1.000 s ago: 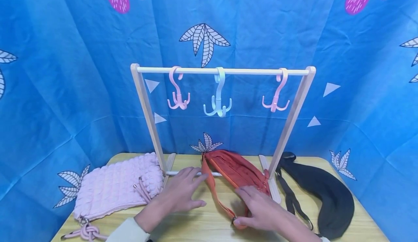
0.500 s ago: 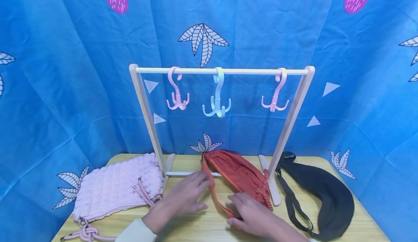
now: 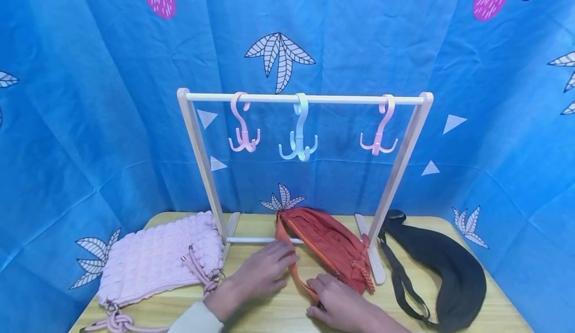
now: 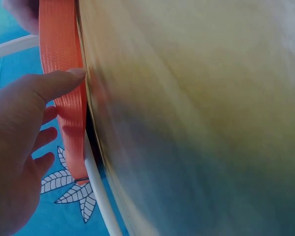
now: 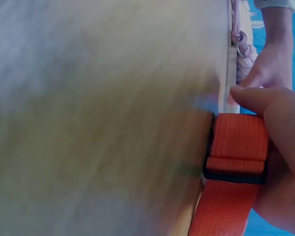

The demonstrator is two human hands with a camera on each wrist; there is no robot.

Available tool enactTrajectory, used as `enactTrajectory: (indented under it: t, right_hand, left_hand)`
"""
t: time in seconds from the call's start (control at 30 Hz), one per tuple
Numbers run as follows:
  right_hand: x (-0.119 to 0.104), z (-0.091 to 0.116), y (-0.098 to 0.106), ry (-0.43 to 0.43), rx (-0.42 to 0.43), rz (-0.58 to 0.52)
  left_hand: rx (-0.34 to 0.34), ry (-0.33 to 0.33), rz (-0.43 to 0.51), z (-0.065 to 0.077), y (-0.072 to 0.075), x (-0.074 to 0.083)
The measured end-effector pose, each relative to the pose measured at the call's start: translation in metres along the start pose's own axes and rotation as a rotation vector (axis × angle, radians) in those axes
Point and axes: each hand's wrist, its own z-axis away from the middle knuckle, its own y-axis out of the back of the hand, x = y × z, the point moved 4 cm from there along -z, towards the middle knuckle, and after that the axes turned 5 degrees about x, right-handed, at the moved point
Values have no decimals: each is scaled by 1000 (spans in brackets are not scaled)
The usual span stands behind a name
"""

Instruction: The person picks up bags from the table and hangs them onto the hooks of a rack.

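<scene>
A red waist bag (image 3: pixel 330 245) lies on the table under the rack, its orange strap (image 3: pixel 284 235) looping toward the front. My left hand (image 3: pixel 258 273) is at the strap's left part. In the left wrist view the thumb (image 4: pixel 64 81) crosses the strap, and the fingers behind it are partly hidden. Nearer the front, my right hand (image 3: pixel 339 300) holds the strap by its black adjuster buckle (image 5: pixel 236 177). The right fingers are mostly hidden behind the webbing, with the thumb (image 5: pixel 255 98) reaching past it.
A pink quilted bag (image 3: pixel 157 260) with a knotted cord lies on the left, a black bag (image 3: pixel 453 273) on the right. Across the back stands a wooden rack (image 3: pixel 400 173) carrying pink hooks (image 3: pixel 244 133) and a blue hook (image 3: pixel 300 133). A blue curtain (image 3: pixel 359 48) encloses the table.
My left hand has moved right and slightly down onto the strap. The right hand has drawn left and down off the bag body, and its fingers have closed in on the strap.
</scene>
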Motion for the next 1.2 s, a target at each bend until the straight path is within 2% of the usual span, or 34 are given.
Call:
enactTrajectory:
  t: [0.2, 0.57, 0.77, 0.87, 1.03, 1.2]
  right_hand:
    - [-1, -4, -5, -4, -4, 2]
    - [-2, -8, -6, -40, 0, -22]
    - [-3, -5, 7, -17, 82, 16]
    - [-2, -3, 15, -37, 132, 12]
    - [4, -3, 24, -109, 123, -28]
    - [6, -3, 31, -127, 152, -34]
  left_hand:
    - [14, -12, -15, 0, -3, 2]
    - [-82, 0, -25, 0, -7, 4]
    - [-62, 5, -7, -1, -8, 7]
    - [-60, 20, 19, -3, -8, 9]
    - [-93, 55, 56, -5, -6, 10]
    - [-105, 60, 57, -7, -3, 11]
